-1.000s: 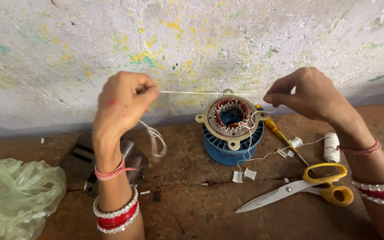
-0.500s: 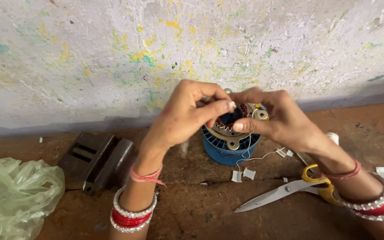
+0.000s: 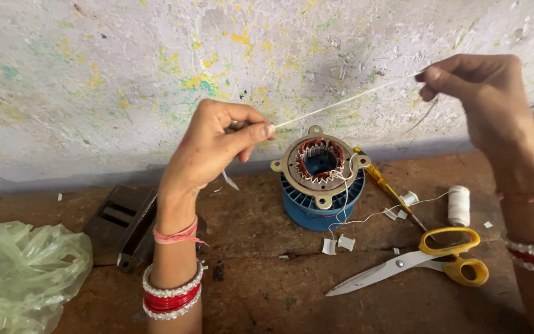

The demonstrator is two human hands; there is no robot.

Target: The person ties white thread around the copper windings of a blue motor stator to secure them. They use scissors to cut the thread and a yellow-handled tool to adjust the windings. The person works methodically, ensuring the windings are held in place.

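Observation:
My left hand (image 3: pixel 217 145) pinches one end of a thin white thread (image 3: pixel 347 99) between thumb and forefinger, with a small metal needle-like tool hanging below the fingers. My right hand (image 3: pixel 483 96) is raised to the upper right and pinches the other end, so the thread is stretched taut between them. Below the thread stands a motor stator (image 3: pixel 321 162) with copper windings, resting on a blue round base (image 3: pixel 316 207). Loose white thread trails from the stator down to the floor.
Yellow-handled scissors (image 3: pixel 428 260), a yellow-handled screwdriver (image 3: pixel 387 188) and a white thread spool (image 3: pixel 458 205) lie right of the stator. Small white scraps lie nearby. A dark metal block (image 3: pixel 122 226) and a green plastic bag (image 3: pixel 20 272) sit at left. A paint-flecked wall (image 3: pixel 125 74) rises behind.
Half a second ago both hands were together over the stator. They have now drawn apart, the right hand up and to the right, pulling the thread taut.

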